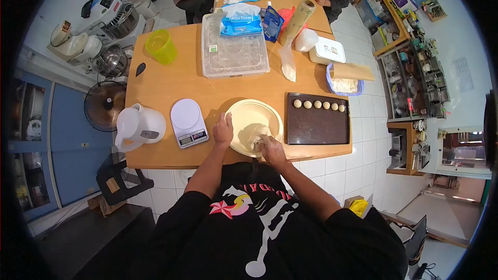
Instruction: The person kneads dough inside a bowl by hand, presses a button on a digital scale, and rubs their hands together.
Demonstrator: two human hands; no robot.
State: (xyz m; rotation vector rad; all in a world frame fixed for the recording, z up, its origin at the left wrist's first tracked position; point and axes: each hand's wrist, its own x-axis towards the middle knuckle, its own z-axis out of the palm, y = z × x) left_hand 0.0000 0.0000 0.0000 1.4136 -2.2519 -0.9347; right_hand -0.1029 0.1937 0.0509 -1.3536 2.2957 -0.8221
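Note:
A cream-coloured bowl [244,108] stands near the table's front edge. My left hand [223,129] grips its left rim, fingers closed over the edge. Inside the bowl lies a lump of pale dough [257,134]. My right hand [272,149] reaches over the right side of the bowl with its fingers closed on the dough; part of the fingers is hidden. To the right, a dark baking tray [317,127] carries a row of several small dough balls [318,105] along its far side. A white kitchen scale [187,116] sits left of the bowl.
A white electric kettle [140,124] is at the left front, a yellow-green pitcher [161,46] behind it. A lidded clear box [234,54] bears a tissue pack [241,25]. A blue container of flour [344,85] stands behind the tray. Two people are at the far table.

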